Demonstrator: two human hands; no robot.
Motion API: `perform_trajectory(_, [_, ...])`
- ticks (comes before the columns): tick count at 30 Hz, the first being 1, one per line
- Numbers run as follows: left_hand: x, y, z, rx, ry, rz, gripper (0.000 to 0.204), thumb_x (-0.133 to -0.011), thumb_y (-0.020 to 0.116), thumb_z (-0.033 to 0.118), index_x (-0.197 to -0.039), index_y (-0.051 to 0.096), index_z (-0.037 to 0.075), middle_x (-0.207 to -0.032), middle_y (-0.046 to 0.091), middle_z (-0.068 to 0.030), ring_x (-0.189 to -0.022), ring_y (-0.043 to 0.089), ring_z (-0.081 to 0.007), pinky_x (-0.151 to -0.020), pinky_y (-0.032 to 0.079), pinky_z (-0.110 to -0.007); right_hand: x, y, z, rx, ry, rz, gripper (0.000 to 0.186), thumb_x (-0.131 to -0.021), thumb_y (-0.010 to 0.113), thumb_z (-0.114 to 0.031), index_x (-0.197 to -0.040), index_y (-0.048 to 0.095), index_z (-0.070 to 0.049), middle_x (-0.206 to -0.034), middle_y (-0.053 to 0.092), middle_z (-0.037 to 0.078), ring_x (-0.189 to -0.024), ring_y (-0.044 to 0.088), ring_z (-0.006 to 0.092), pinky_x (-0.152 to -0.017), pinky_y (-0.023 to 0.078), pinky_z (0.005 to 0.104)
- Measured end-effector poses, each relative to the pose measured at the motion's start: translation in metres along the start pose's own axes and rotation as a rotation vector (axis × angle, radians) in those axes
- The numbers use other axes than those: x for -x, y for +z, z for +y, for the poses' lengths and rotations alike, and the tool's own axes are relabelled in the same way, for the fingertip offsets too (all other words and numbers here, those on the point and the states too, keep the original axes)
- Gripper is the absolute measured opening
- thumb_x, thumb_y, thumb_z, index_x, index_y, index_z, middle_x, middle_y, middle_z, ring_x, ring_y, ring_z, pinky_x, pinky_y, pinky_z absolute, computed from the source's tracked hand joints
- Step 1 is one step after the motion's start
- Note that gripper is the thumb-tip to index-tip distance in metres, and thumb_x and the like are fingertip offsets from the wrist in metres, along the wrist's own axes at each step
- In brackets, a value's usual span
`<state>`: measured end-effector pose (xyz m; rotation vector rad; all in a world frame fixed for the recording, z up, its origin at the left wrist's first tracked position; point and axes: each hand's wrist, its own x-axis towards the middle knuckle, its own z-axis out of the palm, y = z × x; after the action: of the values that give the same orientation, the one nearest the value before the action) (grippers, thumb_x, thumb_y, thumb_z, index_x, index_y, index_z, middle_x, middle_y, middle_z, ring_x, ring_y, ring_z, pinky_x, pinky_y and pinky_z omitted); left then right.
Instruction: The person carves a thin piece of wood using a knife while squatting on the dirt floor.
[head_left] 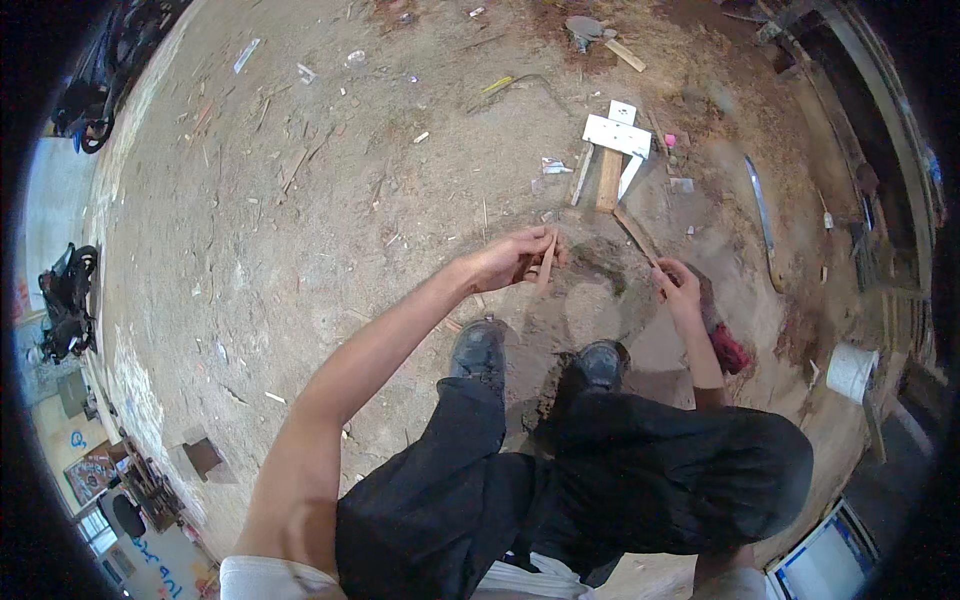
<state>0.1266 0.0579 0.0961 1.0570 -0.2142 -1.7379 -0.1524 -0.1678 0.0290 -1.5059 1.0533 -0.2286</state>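
Out in front of my shoes, my left hand (517, 257) is closed on a thin, pale wooden strip (547, 265), which is tilted between the thumb and fingers. Farther right, my right hand (680, 284) grips the near end of a long, narrow brown stick (636, 237) with a dark edge; I cannot make out its exact kind. The stick's far end reaches a wooden block (608, 182) on the ground. Over that block lies a white board (617, 135), with narrow white pieces beside it. The two hands are apart.
A long blue-grey blade-like strip (760, 210) lies at the right. Near my right forearm is a dark red cloth (729, 349), with a white bucket (852, 372) beyond. Scraps litter the dirt floor (300, 230). Motorcycles (70, 300) stand along the left edge.
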Motion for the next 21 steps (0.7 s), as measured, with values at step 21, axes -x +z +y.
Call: perform_trajectory(21, [0.002, -0.063, -0.032, -0.269, 0.075, 0.232, 0.038, -0.092, 0.051, 0.024, -0.126, 0.057, 0.006, -0.108, 0.067, -0.0046, -0.090, 0.060, -0.0115, -0.078, 0.046, -0.028, 0.012, 0.017, -0.018, 0.012, 0.119, -0.082, 0.023, -0.090, 0.062, -0.011, -0.110, 0.060, 0.001, -0.069, 0.052, -0.002, -0.056, 0.047, 0.0060, -0.049, 0.037, 0.0220])
